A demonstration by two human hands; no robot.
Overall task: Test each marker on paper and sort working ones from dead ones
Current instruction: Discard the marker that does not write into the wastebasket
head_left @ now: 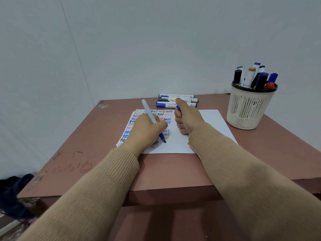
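On the white sheet of paper (208,126), near its left half, a white-barrelled marker (150,115) stands tilted with its blue tip down at the page and its tail leaning away toward the wall. The left hand (147,131) grips it in a writing hold, fingers curled round the lower barrel, just beside a block of the word "test" written over and over in many colours down the sheet's left side. The right hand (186,119) rests on the paper just to the right, closed in a fist round a small blue cap (178,108) that shows above the curled fingers, thumb pointing up. Whether the tip actually touches the page cannot be told. Beyond the far edge of the paper, a short row of capped markers (177,101) lies side by side on the surface (173,169), blue, green and brown ends showing. Well apart to the right stands a cream slotted pen holder (250,108) with a dark rim, packed with upright markers (250,76) in black, blue, purple, red and tan. The surface is reddish-brown, with faint red scribbles (81,167) near its left front corner. Both forearms wear tan ribbed sleeves (243,171). A pale wall rises behind, and a dark bundle of fabric (13,192) lies low at the left.
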